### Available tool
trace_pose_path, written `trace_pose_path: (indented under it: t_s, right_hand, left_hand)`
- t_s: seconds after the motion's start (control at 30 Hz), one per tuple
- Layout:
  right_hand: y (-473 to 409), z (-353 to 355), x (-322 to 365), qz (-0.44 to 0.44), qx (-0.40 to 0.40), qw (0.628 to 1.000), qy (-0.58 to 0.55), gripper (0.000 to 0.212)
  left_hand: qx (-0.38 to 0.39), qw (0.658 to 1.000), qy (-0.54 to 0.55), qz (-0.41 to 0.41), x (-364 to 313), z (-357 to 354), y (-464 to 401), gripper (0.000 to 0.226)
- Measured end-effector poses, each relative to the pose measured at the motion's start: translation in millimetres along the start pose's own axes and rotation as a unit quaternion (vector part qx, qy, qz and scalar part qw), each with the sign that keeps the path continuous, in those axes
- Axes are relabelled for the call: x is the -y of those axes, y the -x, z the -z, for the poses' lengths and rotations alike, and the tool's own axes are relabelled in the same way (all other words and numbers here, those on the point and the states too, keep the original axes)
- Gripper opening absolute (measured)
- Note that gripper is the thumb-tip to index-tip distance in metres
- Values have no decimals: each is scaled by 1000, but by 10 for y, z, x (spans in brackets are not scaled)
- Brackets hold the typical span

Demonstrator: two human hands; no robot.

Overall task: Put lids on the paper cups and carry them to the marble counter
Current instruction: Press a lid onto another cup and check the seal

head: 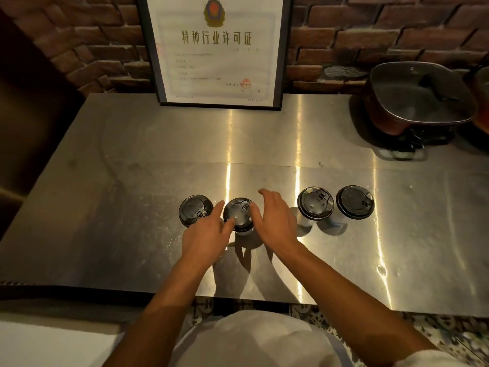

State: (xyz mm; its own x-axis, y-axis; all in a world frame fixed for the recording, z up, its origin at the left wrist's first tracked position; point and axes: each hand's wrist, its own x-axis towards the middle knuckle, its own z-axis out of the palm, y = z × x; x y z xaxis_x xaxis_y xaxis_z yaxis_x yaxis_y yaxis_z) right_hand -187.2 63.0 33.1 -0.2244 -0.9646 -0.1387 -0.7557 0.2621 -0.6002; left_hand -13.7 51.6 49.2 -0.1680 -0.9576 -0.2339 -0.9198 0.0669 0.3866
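Head view: steel table (132, 154) against brick wall (370, 35); left hand (206, 234), right hand (275, 221) spread open over lidded cup (238, 213).

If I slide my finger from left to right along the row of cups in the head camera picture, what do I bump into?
First lidded cup → left hand → second lidded cup → right hand → third lidded cup → fourth lidded cup.

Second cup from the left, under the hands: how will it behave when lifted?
The second cup is probably light with soft paper walls, so squeezing may dent it. It looks tall and narrow, so it could tip. The lid may pop off if gripped.
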Motion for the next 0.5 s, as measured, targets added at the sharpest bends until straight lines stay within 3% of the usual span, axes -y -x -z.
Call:
trace_pose_path:
  t_s: [0.17,0.3,0.5]
  right_hand:
    - [-8,406,-148,77,-86,992,41,40]
    - [-78,659,-520,114,-85,987,78,47]
    - [-214,943,-1087,65,-35,979,192,60]
  left_hand:
    - [-115,991,33,-54,-258,171,29,45]
    - [-59,990,40,-122,-552,55,-120,55]
    - [11,988,27,-154,-1037,-298,-362,66]
